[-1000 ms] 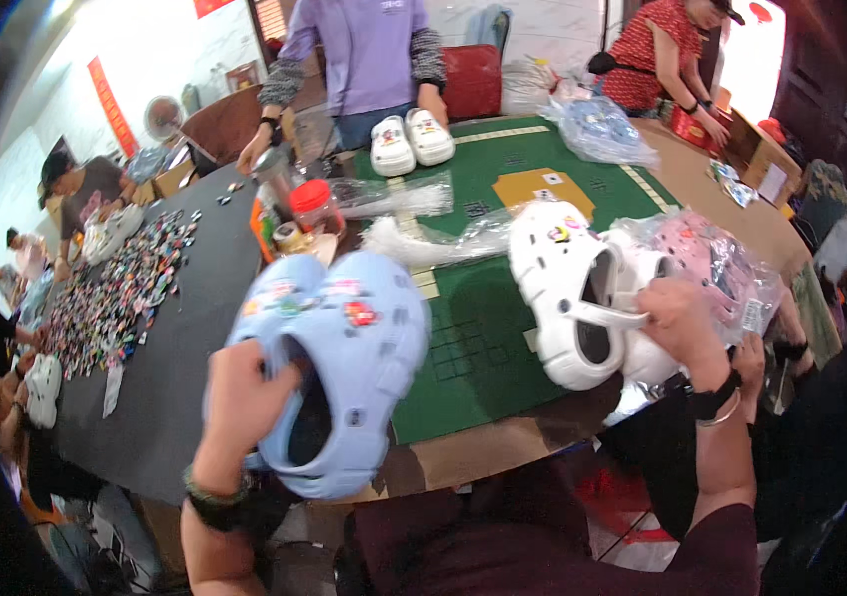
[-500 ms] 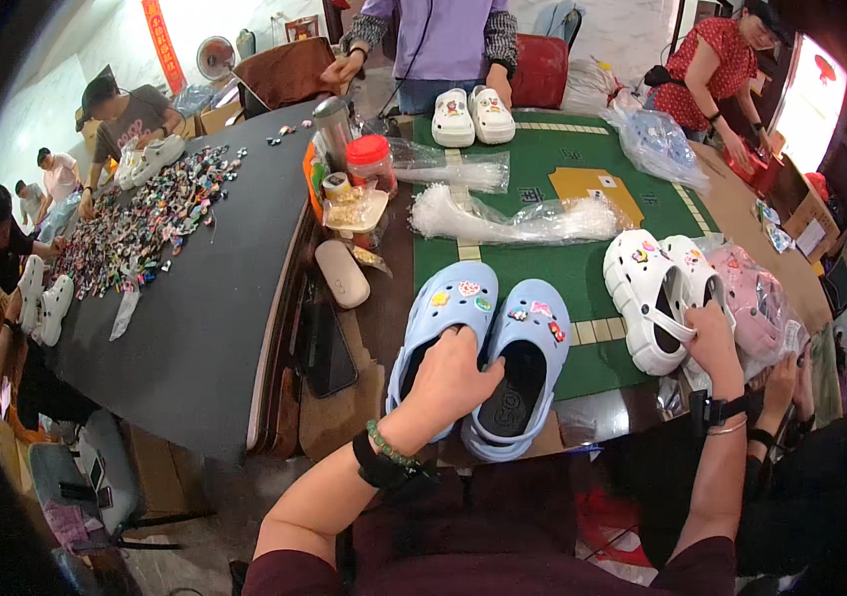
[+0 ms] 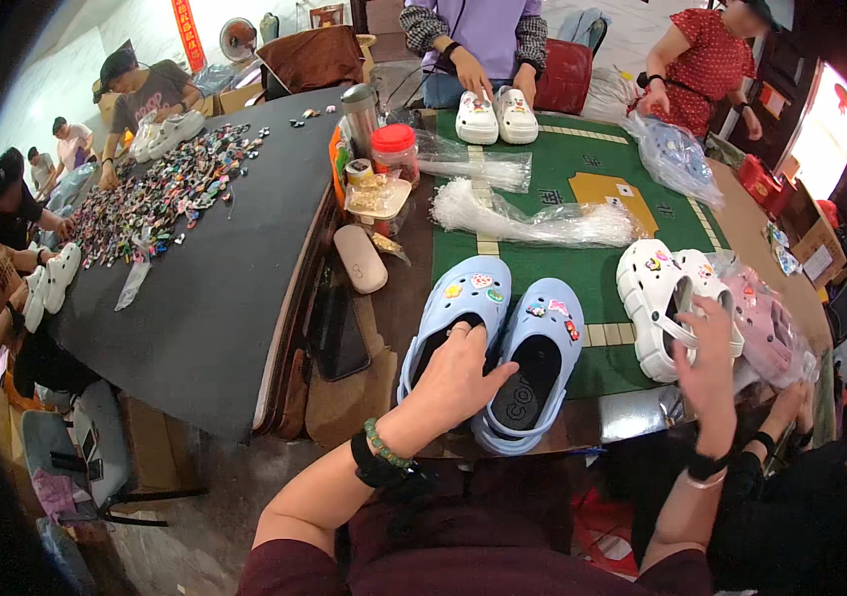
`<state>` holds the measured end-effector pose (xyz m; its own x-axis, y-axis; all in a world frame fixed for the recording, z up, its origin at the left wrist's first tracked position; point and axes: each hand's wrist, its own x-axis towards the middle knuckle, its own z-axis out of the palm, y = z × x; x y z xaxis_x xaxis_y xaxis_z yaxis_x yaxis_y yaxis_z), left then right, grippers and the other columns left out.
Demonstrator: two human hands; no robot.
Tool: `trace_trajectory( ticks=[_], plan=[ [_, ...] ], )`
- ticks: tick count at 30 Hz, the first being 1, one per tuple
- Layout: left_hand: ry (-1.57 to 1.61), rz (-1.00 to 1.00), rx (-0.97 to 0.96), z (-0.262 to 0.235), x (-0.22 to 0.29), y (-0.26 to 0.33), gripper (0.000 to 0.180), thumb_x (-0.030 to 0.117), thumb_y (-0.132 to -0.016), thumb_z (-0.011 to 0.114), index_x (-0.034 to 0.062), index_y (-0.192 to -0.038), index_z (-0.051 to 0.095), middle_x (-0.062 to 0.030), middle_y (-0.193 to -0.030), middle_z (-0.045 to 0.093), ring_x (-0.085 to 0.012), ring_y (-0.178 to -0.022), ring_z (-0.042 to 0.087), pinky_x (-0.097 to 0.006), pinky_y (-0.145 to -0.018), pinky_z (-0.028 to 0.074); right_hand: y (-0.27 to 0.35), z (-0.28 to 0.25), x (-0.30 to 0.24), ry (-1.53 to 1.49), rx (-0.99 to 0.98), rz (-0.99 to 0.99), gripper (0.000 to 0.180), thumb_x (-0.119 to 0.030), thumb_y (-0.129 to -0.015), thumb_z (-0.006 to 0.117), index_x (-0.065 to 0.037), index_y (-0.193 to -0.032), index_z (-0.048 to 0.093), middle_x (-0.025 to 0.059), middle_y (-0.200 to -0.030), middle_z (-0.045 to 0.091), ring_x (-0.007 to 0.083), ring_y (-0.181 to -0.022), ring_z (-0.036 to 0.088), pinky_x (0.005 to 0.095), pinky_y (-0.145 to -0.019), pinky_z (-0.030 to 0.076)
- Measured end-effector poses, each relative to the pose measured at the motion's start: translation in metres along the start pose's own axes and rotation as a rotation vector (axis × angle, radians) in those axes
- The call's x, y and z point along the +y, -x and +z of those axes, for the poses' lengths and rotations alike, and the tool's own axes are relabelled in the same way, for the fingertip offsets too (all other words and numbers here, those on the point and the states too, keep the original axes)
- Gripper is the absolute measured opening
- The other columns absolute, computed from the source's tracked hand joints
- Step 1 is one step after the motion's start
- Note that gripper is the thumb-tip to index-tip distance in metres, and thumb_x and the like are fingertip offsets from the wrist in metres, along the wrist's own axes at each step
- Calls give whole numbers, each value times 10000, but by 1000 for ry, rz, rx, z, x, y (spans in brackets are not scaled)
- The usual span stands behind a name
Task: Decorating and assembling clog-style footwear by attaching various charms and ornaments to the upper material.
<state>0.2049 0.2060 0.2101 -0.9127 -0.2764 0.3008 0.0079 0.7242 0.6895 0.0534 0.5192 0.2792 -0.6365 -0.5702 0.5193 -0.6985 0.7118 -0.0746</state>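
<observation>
A pair of light blue clogs with colourful charms stands side by side at the near table edge. My left hand (image 3: pixel 452 380) has its fingers inside the opening of the left blue clog (image 3: pixel 462 288), gripping it, its thumb reaching toward the right blue clog (image 3: pixel 549 316). The fingertips are hidden in the shoe. To the right, a pair of chunky white clogs (image 3: pixel 643 288) with charms leans together. Over their heel straps is my right hand (image 3: pixel 706 363), slightly blurred, fingers apart and holding nothing.
Pink clogs in clear plastic (image 3: pixel 766 323) lie beyond my right hand. Bundled white ties (image 3: pixel 543 221), a red-lidded jar (image 3: pixel 395 151) and a glasses case (image 3: pixel 360 258) are on the table. Across from me, a person touches white clogs (image 3: pixel 477 119). Loose charms (image 3: pixel 165 194) cover the left table.
My right hand has let go of the white clog's heel and opened. The blue clogs have shifted slightly away from me, with my left hand still in the left one. The whole view has swung slightly.
</observation>
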Motion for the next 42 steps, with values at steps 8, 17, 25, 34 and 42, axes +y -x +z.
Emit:
trace_trajectory(
  ticks=[8,17,25,34,42],
  plan=[
    [-24,-80,-213,-14,6,-11,358,211,-839,758,-53,-1008,586,-250,-914,602,-443,-880,606,-502,-757,484,15,43,-125,-560,-53,-169,407,-130,-789,780,-86,-1168,638,161,-1398,516,403,-1336,446,490,-1123,349],
    [143,-43,-174,4,8,6,368,66,-866,694,-59,-1186,564,-218,-955,576,-350,-782,643,-399,-692,511,25,52,-162,-562,-127,-179,472,-177,-802,771,-24,-1206,581,171,-1228,572,356,-1050,591,435,-898,456],
    [174,16,-247,-18,-3,4,386,33,-909,617,-44,-1283,562,-239,-1005,627,-384,-883,654,-389,-778,525,33,52,-175,-614,-259,-243,565,-149,-814,750,11,-1311,532,221,-1272,516,369,-1051,620,412,-881,538],
    [-18,260,-133,-70,29,18,382,119,-804,802,20,-1144,661,-141,-956,660,-338,-889,656,-398,-808,520,19,53,-166,-655,-365,-346,240,-63,-857,642,10,-1079,588,188,-1159,551,333,-965,658,381,-746,566],
    [-184,733,41,-40,3,83,306,185,-741,855,92,-951,652,-62,-886,589,-251,-865,606,-405,-739,466,-8,46,-162,-750,-386,-399,182,-105,-886,643,5,-975,531,154,-939,532,338,-776,629,404,-627,541]
  ],
)
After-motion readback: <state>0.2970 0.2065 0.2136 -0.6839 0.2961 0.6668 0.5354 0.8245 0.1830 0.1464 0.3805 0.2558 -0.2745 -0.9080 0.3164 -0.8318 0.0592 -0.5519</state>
